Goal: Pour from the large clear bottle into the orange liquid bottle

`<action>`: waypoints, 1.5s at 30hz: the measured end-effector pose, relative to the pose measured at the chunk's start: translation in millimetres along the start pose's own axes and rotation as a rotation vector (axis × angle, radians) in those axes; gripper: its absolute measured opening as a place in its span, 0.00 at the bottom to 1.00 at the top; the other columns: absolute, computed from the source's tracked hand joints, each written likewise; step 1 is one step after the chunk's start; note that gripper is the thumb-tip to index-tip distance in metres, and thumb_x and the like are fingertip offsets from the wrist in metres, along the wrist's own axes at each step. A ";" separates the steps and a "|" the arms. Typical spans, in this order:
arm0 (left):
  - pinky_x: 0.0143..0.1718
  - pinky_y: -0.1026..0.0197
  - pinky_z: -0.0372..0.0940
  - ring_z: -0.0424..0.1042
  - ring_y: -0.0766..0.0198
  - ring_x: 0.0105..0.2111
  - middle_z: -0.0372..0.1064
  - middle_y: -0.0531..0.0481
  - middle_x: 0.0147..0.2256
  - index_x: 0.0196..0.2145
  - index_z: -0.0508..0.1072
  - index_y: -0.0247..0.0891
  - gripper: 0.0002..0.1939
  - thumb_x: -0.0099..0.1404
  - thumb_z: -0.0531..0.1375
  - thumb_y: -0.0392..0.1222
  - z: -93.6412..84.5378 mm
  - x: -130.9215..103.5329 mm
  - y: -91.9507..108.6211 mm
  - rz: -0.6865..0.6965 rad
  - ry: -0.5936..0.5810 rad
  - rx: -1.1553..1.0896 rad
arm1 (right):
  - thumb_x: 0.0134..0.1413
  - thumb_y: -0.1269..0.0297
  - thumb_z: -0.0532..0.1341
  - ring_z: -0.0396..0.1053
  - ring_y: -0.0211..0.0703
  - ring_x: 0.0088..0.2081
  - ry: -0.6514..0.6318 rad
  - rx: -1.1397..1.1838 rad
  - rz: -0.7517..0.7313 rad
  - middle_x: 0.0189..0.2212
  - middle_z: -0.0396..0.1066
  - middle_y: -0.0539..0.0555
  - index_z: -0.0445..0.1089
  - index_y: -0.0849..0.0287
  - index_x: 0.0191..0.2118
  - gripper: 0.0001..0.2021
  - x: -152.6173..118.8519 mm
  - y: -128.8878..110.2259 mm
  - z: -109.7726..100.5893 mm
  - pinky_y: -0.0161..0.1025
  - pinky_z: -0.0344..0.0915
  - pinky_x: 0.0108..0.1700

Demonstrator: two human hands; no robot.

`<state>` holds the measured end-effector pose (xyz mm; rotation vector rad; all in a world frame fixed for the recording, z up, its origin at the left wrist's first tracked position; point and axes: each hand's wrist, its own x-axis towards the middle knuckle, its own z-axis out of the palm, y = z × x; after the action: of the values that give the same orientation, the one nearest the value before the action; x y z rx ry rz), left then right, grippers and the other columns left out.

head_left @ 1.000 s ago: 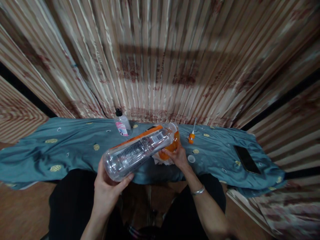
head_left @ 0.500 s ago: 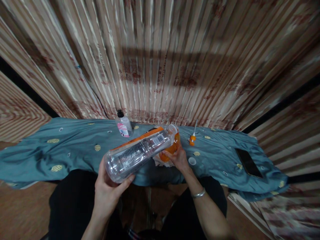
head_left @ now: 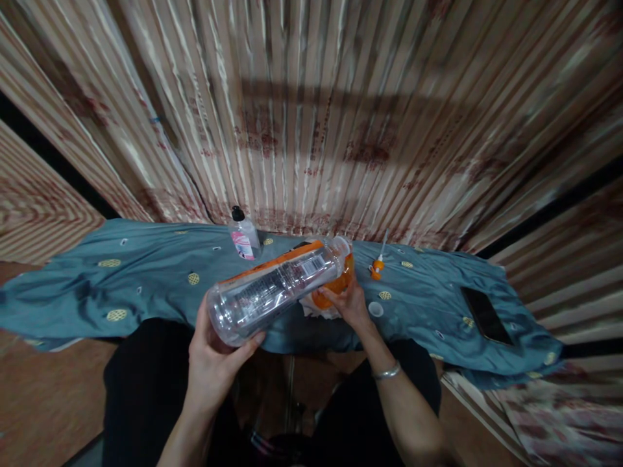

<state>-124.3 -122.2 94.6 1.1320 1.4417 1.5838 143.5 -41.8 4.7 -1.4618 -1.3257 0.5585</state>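
Note:
A large clear plastic bottle [head_left: 272, 295] with an orange-edged label lies tilted in my left hand [head_left: 217, 360], which wraps round its base. Its neck points up and to the right, over an orange bottle [head_left: 327, 295]. My right hand [head_left: 349, 301] grips that orange bottle from the right side. The bottle's mouth is hidden behind the clear neck. Crumpled white tissue [head_left: 316, 310] shows under the orange bottle. To the right of my right hand are a small white cap [head_left: 376, 309] and an orange pump head [head_left: 376, 267] with its tube pointing up.
A clear pump bottle [head_left: 244, 241] with a black top and pink label stands at the back left. A black phone [head_left: 485, 316] lies at the right. Blue-green patterned cloth [head_left: 156, 285] covers the table, with a striped curtain behind.
Both hands hold the same grips, and the clear bottle's tilt looks almost unchanged. The whole view has shifted slightly.

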 end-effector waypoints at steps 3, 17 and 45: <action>0.54 0.50 0.76 0.80 0.43 0.55 0.78 0.38 0.55 0.60 0.73 0.36 0.50 0.39 0.81 0.49 -0.7 -0.1 0.2 0.006 -0.010 0.013 | 0.46 0.53 0.75 0.82 0.61 0.51 0.011 0.018 -0.019 0.52 0.82 0.61 0.69 0.57 0.63 0.38 -0.6 -1.3 0.1 0.55 0.79 0.54; 0.58 0.47 0.75 0.78 0.41 0.58 0.76 0.38 0.57 0.61 0.73 0.37 0.51 0.40 0.82 0.50 -3.6 3.3 -6.3 -0.004 -0.036 -0.001 | 0.45 0.55 0.74 0.81 0.61 0.52 -0.002 0.044 0.009 0.53 0.81 0.61 0.68 0.58 0.63 0.38 0.1 -2.4 -0.1 0.55 0.78 0.55; 0.57 0.51 0.75 0.81 0.46 0.54 0.77 0.39 0.56 0.63 0.69 0.40 0.53 0.40 0.81 0.49 -1.9 11.8 -18.3 -0.101 -0.097 -0.171 | 0.46 0.51 0.72 0.82 0.61 0.49 0.059 0.027 -0.051 0.50 0.82 0.61 0.70 0.58 0.58 0.33 2.0 -1.6 10.8 0.56 0.78 0.54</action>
<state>-131.4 -109.7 78.3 1.0073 1.2554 1.5289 134.1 -36.1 2.9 -1.4079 -1.3005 0.4949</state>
